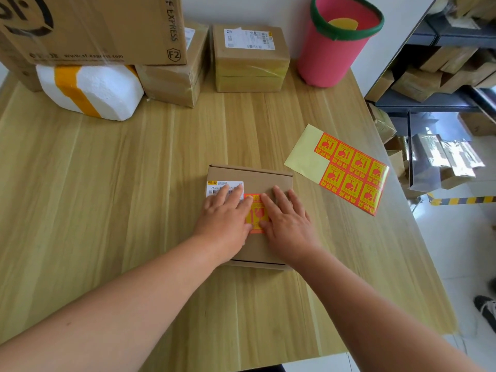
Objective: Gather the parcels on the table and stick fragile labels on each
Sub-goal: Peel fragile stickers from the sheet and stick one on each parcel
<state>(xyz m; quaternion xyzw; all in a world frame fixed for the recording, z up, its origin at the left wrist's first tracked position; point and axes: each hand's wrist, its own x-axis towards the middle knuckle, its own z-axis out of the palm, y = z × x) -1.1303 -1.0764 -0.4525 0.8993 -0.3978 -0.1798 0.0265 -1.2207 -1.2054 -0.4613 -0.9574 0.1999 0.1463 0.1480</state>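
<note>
A flat brown parcel (264, 181) lies in the middle of the wooden table (134, 183), with a white shipping label (218, 185) at its far left corner. An orange-and-yellow fragile label (256, 213) sits on its top. My left hand (225, 218) and my right hand (288, 224) lie flat with straight fingers on either side of that label, pressing on it and the box. A sheet of several fragile labels (349, 170) lies to the right of the parcel, part of its yellow backing bare.
At the table's far edge stand a taped brown parcel (249, 60), another brown parcel (174, 79), a white foam box with orange tape (91, 89) and a large SF Express carton (94, 28). A pink bin (335, 47) stands far right. Shelves with parcels (440, 71) are beyond the table's right edge.
</note>
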